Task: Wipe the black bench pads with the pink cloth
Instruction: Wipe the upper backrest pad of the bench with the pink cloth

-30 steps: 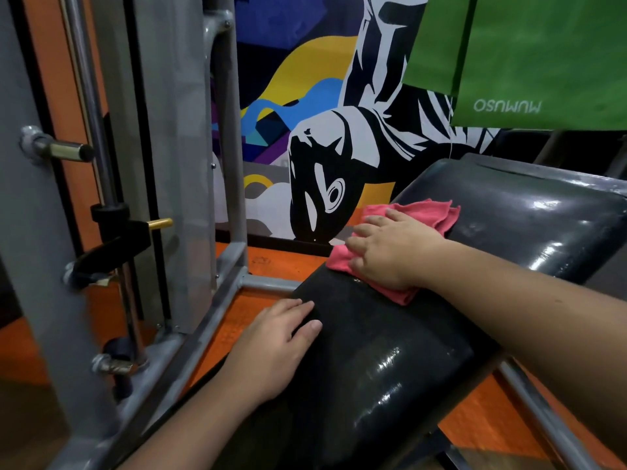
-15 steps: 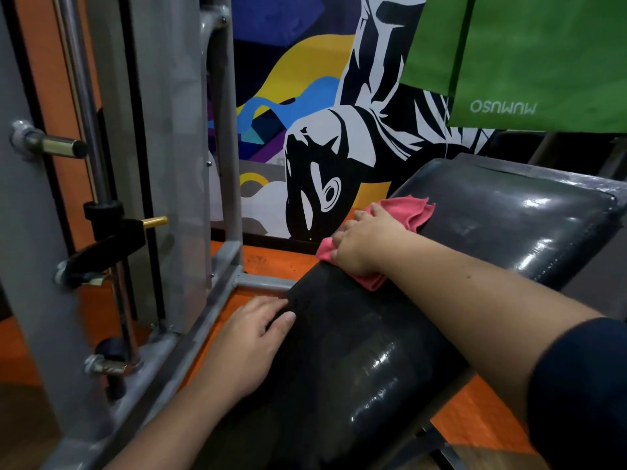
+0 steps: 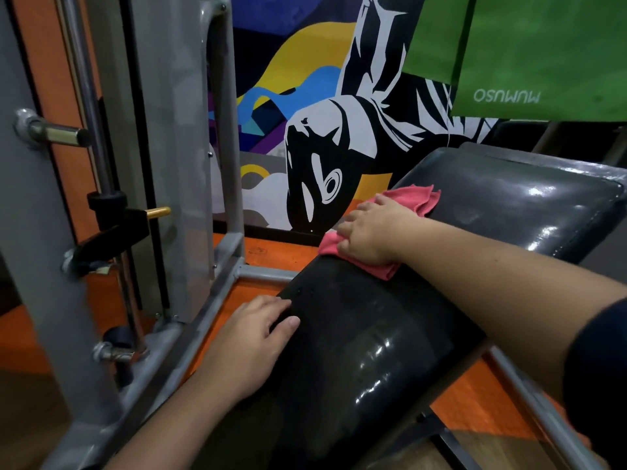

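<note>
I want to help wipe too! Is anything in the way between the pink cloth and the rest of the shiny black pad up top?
Nothing visible. The right hand presses the pink cloth at the upper pad's lower edge, and that pad looks bare beyond it.
</note>
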